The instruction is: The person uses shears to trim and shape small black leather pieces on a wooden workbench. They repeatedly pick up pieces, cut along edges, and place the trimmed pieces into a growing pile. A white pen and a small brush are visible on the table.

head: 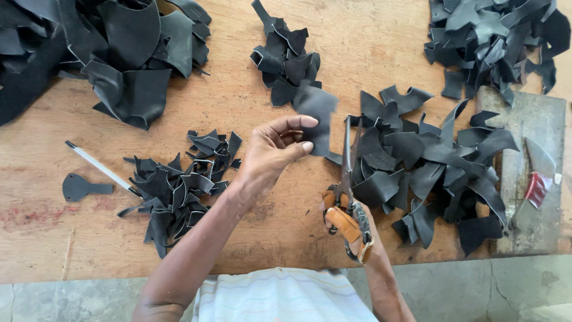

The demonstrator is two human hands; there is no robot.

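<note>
between fingers, black leather piece

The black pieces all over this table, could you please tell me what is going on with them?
A person sits at a wooden table. The left hand pinches a black leather piece, and the right hand holds scissors upright beside it. Piles of black pieces and small offcuts lie around, with a pen.
</note>
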